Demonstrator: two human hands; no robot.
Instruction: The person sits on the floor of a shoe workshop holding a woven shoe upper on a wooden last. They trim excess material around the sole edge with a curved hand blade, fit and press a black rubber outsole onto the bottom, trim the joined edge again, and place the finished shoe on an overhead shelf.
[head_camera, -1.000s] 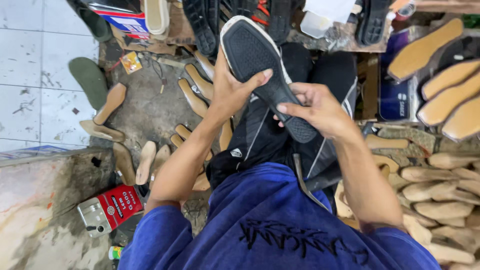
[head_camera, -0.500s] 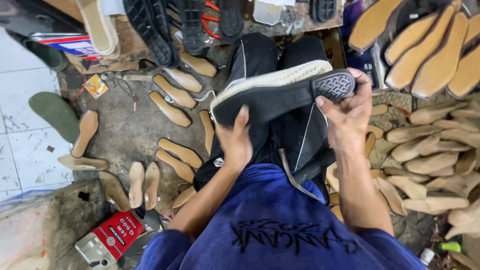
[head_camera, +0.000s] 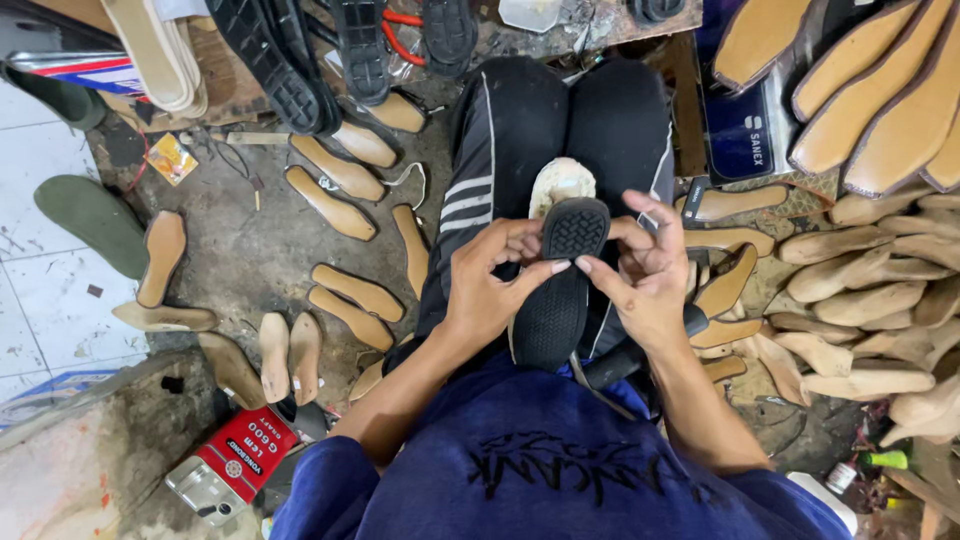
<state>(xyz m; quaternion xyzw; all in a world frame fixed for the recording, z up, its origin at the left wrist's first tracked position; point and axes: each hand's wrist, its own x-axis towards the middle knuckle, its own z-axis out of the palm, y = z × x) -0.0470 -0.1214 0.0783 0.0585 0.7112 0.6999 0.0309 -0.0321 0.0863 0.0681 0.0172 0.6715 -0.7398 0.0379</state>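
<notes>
Head view: both hands (head_camera: 490, 290) (head_camera: 645, 280) clasp a black, grid-treaded sole (head_camera: 560, 290) (pale shoe beneath).

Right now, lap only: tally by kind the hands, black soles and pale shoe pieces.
Hands: 2, left hand and right hand, both gripping the sole
Black sole: 1
Pale shoe piece behind the sole: 1
Total: 4

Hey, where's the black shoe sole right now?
In the head view the black sole sits centre frame over the person's lap, tread side up, gripped near its top end by the left hand and the right hand.
</notes>
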